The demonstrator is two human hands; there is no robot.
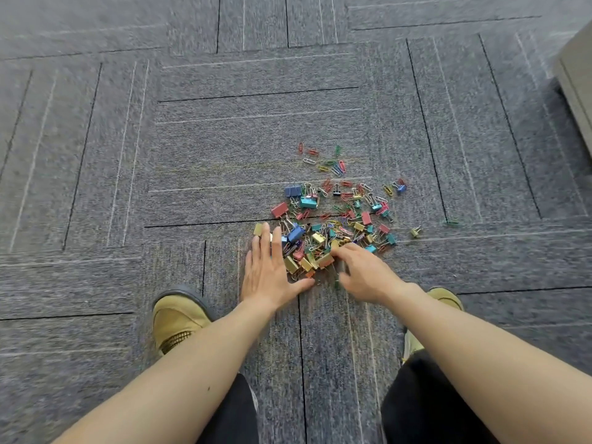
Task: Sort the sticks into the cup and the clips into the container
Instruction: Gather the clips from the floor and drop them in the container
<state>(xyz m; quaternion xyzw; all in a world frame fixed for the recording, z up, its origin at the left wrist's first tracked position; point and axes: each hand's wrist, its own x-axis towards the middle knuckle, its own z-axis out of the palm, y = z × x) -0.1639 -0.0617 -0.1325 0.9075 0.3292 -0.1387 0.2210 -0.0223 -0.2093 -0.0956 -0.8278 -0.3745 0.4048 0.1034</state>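
Observation:
A pile of coloured binder clips and paper clips lies spread on the grey carpet. A smaller scatter of paper clips lies just beyond it. My left hand lies flat with straight fingers against the pile's left edge. My right hand is at the pile's near edge, fingers curled down over gold binder clips; whether it holds any is unclear. No sticks, cup or container are in view.
Grey carpet tiles cover the floor all round. My two tan shoes stand just behind the hands. A grey furniture corner juts in at the upper right. Two stray clips lie right of the pile.

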